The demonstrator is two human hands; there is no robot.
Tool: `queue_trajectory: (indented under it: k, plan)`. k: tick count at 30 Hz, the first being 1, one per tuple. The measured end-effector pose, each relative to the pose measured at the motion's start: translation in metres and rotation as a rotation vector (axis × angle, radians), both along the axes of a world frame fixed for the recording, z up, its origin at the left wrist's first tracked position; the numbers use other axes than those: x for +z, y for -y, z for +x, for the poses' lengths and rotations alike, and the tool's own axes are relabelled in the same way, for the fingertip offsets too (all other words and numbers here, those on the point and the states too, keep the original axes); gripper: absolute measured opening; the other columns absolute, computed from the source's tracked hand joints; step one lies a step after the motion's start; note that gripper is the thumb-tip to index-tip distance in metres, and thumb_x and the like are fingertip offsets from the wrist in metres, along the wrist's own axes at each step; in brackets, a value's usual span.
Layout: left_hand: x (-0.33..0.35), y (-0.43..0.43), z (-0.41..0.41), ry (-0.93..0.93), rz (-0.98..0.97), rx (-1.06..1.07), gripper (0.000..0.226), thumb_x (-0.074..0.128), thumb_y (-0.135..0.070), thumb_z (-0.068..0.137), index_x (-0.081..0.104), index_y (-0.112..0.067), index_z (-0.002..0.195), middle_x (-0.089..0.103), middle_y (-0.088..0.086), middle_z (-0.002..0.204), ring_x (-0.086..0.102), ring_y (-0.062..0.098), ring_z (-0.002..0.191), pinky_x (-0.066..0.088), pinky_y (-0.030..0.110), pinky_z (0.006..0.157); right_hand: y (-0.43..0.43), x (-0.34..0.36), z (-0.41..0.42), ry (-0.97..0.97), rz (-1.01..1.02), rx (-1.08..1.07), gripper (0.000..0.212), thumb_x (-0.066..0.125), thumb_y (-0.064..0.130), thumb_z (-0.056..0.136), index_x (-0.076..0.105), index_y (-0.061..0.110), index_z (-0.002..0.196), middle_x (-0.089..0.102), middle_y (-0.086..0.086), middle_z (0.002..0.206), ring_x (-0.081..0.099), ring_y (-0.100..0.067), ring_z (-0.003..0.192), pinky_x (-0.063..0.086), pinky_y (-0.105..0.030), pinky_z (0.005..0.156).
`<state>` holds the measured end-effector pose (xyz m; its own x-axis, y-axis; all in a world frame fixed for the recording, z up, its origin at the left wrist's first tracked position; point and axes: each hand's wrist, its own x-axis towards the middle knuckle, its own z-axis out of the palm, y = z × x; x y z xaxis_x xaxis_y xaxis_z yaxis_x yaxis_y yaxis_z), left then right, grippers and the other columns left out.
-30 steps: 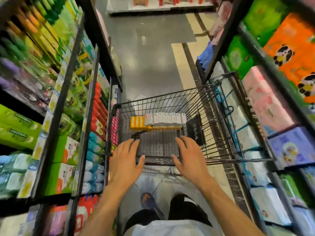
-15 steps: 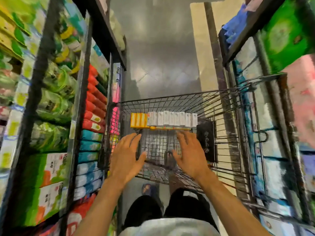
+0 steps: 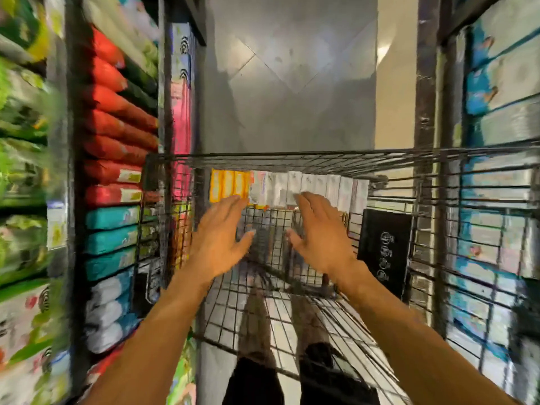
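Observation:
A wire shopping cart [image 3: 309,162] stands in front of me in a narrow aisle. Against its far wall stands a row of boxes: yellow boxes [image 3: 229,185] at the left, several white boxes [image 3: 318,187] to their right. A black box [image 3: 384,247] leans on the cart's right wall. My left hand [image 3: 220,241] and my right hand [image 3: 320,238] reach into the cart, fingers straight and spread, palms down, holding nothing. Their fingertips are near the lower edge of the box row. The frame is blurred by motion.
Shelves close in on both sides: red, teal and white packs [image 3: 114,176] on the left shelf, blue and white packs [image 3: 496,83] on the right. Grey floor [image 3: 292,83] runs ahead beyond the cart. My legs show below through the cart's wire.
Both hands have left the cart's near rim and moved forward into the cart toward the box row. The view has tipped down and closer to the cart.

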<state>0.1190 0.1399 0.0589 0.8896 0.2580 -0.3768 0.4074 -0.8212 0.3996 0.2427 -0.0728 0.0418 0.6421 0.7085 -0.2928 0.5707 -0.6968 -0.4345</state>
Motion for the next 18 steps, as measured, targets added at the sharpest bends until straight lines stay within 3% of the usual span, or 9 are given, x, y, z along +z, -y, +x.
queue_trajectory:
  k: [4, 8, 11, 13, 16, 18]
  plan:
    - [-0.069, -0.009, 0.028, -0.024, -0.072, -0.010, 0.071, 0.061, -0.048, 0.088, 0.049, -0.013, 0.149, 0.046, 0.012, 0.155, 0.037, 0.031, 0.143, 0.034, 0.046, 0.119, -0.021, -0.057, 0.017, -0.032, -0.048, -0.020, 0.078, 0.076, 0.039, 0.088, 0.045, 0.005, 0.151, 0.050, -0.019, 0.150, 0.047, -0.038, 0.136, 0.044, -0.051, 0.111]
    - [-0.124, -0.019, 0.050, -0.058, -0.094, -0.023, 0.086, 0.057, -0.054, 0.083, 0.036, -0.015, 0.157, 0.032, 0.010, 0.164, 0.029, 0.035, 0.150, 0.028, 0.053, 0.122, -0.039, -0.102, 0.035, -0.060, -0.055, -0.005, 0.083, 0.050, 0.056, 0.089, 0.043, 0.004, 0.153, 0.046, -0.021, 0.154, 0.044, -0.044, 0.140, 0.037, -0.058, 0.117]
    - [-0.152, -0.023, 0.062, -0.021, -0.091, -0.063, 0.092, 0.065, -0.053, 0.079, 0.035, -0.014, 0.156, 0.036, 0.011, 0.162, 0.033, 0.036, 0.148, 0.027, 0.051, 0.123, -0.045, -0.129, 0.046, -0.006, -0.097, 0.062, 0.091, 0.069, 0.057, 0.081, 0.042, 0.009, 0.154, 0.045, -0.016, 0.155, 0.042, -0.043, 0.139, 0.033, -0.060, 0.117]
    - [-0.165, -0.023, 0.069, 0.019, -0.073, -0.114, 0.089, 0.068, -0.042, 0.078, 0.038, -0.007, 0.154, 0.043, 0.016, 0.157, 0.039, 0.038, 0.144, 0.026, 0.048, 0.123, -0.049, -0.139, 0.048, -0.015, -0.134, 0.085, 0.099, 0.080, 0.053, 0.077, 0.038, 0.013, 0.157, 0.041, -0.012, 0.159, 0.036, -0.043, 0.143, 0.026, -0.062, 0.120]
    - [-0.175, -0.024, 0.073, 0.124, -0.037, -0.103, 0.081, 0.064, -0.031, 0.076, 0.044, -0.004, 0.150, 0.051, 0.018, 0.148, 0.043, 0.039, 0.135, 0.026, 0.046, 0.119, -0.053, -0.147, 0.048, -0.038, -0.163, 0.091, 0.102, 0.078, 0.052, 0.078, 0.031, 0.014, 0.161, 0.037, -0.011, 0.161, 0.032, -0.043, 0.145, 0.014, -0.062, 0.124]
    - [-0.175, -0.025, 0.072, 0.121, -0.035, -0.094, 0.083, 0.073, -0.023, 0.076, 0.042, -0.008, 0.151, 0.049, 0.016, 0.149, 0.038, 0.037, 0.137, 0.026, 0.046, 0.120, -0.056, -0.146, 0.049, -0.031, -0.156, 0.075, 0.100, 0.079, 0.049, 0.077, 0.033, 0.014, 0.160, 0.039, -0.011, 0.159, 0.032, -0.043, 0.144, 0.008, -0.060, 0.125]
